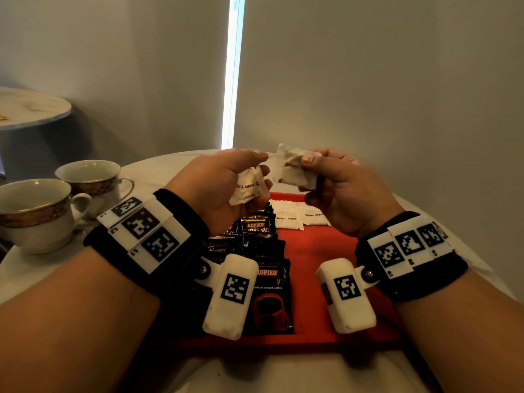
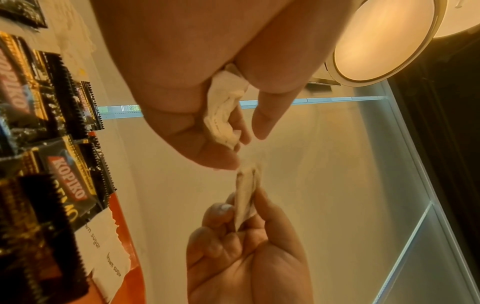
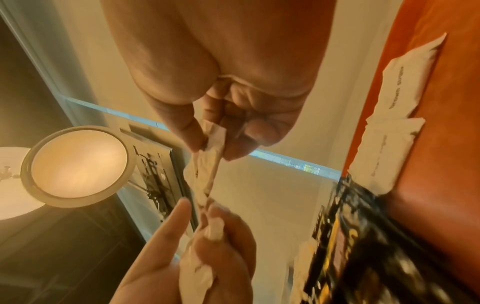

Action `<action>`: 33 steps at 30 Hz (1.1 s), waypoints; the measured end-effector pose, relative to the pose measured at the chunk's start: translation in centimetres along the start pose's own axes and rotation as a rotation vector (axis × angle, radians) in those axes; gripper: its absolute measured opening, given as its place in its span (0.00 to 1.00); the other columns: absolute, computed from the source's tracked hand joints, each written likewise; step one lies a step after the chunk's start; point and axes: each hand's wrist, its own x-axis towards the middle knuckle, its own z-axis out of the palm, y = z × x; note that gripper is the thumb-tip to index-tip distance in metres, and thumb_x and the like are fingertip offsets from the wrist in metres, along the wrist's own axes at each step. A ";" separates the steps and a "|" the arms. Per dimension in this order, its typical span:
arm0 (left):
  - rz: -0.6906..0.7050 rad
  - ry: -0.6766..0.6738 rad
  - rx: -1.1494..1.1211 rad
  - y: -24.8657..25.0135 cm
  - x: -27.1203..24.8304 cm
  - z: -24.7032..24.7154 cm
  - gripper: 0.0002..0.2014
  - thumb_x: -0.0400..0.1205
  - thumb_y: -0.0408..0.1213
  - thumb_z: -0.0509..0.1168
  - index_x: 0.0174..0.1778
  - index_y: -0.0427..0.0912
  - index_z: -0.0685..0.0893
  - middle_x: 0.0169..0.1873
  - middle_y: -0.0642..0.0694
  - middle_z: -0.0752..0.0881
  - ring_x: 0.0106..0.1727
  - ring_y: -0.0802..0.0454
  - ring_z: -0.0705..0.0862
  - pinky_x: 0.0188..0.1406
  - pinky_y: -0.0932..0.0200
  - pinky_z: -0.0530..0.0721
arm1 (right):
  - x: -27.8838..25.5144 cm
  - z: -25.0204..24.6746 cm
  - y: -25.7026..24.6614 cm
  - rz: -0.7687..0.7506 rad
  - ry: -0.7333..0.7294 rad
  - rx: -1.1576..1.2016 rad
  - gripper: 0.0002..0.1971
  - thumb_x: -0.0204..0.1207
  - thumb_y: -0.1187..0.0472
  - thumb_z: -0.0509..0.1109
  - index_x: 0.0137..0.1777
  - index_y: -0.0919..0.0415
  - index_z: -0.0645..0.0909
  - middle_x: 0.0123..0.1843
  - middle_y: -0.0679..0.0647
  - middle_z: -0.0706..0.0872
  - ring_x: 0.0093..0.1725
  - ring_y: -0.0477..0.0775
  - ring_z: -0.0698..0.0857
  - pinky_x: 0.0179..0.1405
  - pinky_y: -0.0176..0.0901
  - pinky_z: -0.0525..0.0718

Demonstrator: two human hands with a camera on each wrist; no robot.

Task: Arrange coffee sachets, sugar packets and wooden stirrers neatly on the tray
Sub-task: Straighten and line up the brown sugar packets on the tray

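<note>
Above the far edge of the red tray point(image 1: 326, 251), my left hand point(image 1: 259, 165) grips a small bunch of white brown sugar packets point(image 1: 249, 187). My right hand point(image 1: 307, 165) pinches more sugar packets point(image 1: 293, 171) between thumb and fingers, close beside the left hand. The left wrist view shows the left hand's packets point(image 2: 223, 115) edge-on and the right hand's packet point(image 2: 245, 197) just below them. Black Kopiko coffee sachets point(image 1: 256, 231) lie overlapping in a row along the tray's left half. Two sugar packets point(image 1: 286, 218) lie flat at the tray's far side. No stirrers are in view.
Two gold-rimmed white cups point(image 1: 37, 214) stand on the white round table point(image 1: 147, 171) left of the tray. A second round table point(image 1: 31, 109) is at the far left. The tray's right half point(image 1: 320, 245) shows bare red surface.
</note>
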 end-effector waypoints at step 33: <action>0.001 0.044 -0.014 0.4 -0.3 0.1 0.09 0.86 0.32 0.59 0.55 0.42 0.84 0.45 0.43 0.83 0.40 0.49 0.84 0.25 0.63 0.84 | 2.9 -7.4 4.8 0.440 0.244 -0.394 0.09 0.82 0.72 0.67 0.58 0.66 0.86 0.52 0.63 0.91 0.28 0.47 0.88 0.22 0.37 0.77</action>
